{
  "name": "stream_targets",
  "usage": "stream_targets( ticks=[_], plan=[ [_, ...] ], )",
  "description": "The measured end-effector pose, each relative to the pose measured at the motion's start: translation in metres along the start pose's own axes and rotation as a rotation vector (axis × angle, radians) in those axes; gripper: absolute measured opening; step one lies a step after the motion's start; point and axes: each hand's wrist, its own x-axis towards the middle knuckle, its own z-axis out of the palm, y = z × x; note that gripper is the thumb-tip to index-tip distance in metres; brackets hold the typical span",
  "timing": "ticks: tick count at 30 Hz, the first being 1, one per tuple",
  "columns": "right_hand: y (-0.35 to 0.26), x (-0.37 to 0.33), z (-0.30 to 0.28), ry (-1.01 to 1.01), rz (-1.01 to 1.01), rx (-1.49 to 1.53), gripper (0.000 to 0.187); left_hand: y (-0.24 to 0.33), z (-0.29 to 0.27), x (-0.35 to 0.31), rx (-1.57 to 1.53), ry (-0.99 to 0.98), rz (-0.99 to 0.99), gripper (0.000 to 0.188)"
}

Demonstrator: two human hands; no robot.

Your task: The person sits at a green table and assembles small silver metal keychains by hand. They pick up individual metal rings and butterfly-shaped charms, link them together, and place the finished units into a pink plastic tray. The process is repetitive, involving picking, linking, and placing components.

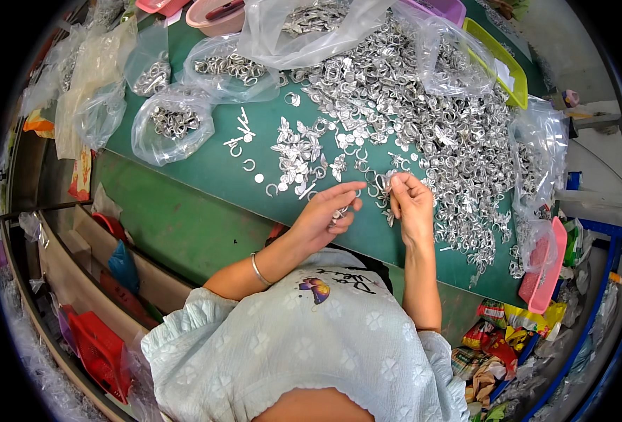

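Above the front edge of the green table, my left hand (pixel 319 219) is half closed, its index finger stretched to the right. Small silver-coloured metal pieces (pixel 338 215) show in its curled fingers. My right hand (pixel 415 205) pinches a small silver metal piece (pixel 387 183) between thumb and fingertips; its exact shape is partly hidden. Just beyond both hands, a small group of butterfly-shaped metal pieces (pixel 298 153) lies beside loose open rings (pixel 248 164). A large heap of silver rings and winged pieces (pixel 458 133) spreads behind and beside my right hand.
Clear plastic bags holding metal pieces (pixel 172 126) stand at the left back. A large clear bag (pixel 262 42) lies at the far side. A lime-green tray (pixel 518 77) and a pink basket (pixel 553 267) line the right side. A red basket (pixel 100 352) is at lower left.
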Motion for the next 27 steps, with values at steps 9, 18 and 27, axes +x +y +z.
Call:
stream_targets(
  ticks=[9,18,27],
  plan=[
    [0.02,-0.011,0.006,-0.318,0.272,0.505,0.02,-0.003,0.007,-0.001,0.277,-0.012,0.205,0.033],
    [0.01,-0.014,0.013,-0.31,0.413,0.659,0.045,-0.002,-0.002,0.0,0.338,0.107,0.239,0.013],
    [0.018,-0.017,0.014,-0.322,0.346,0.728,0.047,0.0,-0.008,-0.003,0.31,0.084,0.288,0.017]
  ],
)
